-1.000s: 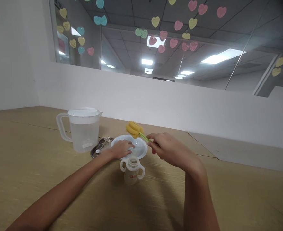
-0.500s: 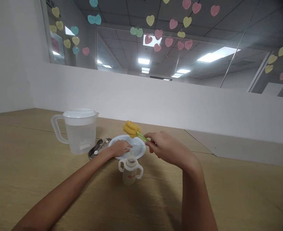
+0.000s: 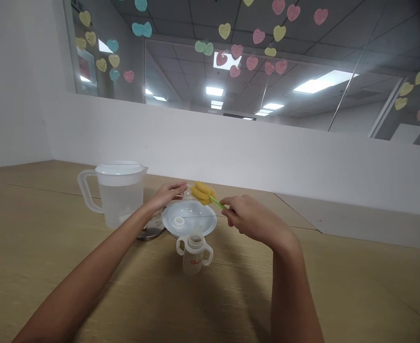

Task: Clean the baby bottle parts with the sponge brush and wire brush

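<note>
One white ring in plate (image 3: pixel 210 224), jug (image 3: pixel 118 200) holding water, right hand (image 3: pixel 247 219) gripping sponge brush (image 3: pixel 204 193), left hand (image 3: pixel 167 193) loose beside it

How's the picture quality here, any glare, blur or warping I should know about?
Head view: ceiling lights glare in the glass; the table edge bends from wide-angle warping; left hand, right hand and yellow sponge brush look soft; faint shadows under both arms.

Red lettering on the baby bottle (image 3: pixel 194 257) is too small to read.

Yellow sponge brush (image 3: pixel 202 192); translucent plastic jug (image 3: pixel 118 193); matt wood table (image 3: pixel 338 295)
</note>
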`<state>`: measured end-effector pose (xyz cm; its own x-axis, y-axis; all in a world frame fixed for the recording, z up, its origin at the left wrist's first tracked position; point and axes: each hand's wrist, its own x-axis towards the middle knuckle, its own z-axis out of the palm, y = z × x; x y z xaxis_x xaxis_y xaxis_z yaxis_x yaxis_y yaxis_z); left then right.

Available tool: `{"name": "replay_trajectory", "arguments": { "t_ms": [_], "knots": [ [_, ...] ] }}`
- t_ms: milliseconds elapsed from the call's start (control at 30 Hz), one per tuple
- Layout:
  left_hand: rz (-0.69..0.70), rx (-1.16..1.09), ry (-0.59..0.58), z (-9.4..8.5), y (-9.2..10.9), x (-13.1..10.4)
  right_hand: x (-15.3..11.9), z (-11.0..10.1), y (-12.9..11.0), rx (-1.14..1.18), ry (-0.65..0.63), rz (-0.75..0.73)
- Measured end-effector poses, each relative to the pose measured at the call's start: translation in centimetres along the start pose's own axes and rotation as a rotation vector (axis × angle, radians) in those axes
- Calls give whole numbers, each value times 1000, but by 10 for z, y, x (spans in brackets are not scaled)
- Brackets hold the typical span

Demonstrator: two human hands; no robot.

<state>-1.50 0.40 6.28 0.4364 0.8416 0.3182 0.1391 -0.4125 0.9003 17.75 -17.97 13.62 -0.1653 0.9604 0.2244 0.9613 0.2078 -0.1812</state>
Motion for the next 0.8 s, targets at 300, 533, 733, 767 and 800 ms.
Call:
{"name": "replay_trajectory", "arguments": {
  "t_ms": [300,533,733,767,800],
  "knots": [
    [76,-291,48,9,29,-13,4,5,-10,-88,113,-54],
    [65,-181,32,21,42,-30,16,11,-9,-112,141,-119],
    [187,-200,63,18,49,-37,8,-3,1,137,62,-177],
    [224,-229,70,16,52,-38,6,-6,3,219,16,-193],
    [263,-261,77,14,54,-39,5,-8,5,313,-34,-207]
  ]
}}
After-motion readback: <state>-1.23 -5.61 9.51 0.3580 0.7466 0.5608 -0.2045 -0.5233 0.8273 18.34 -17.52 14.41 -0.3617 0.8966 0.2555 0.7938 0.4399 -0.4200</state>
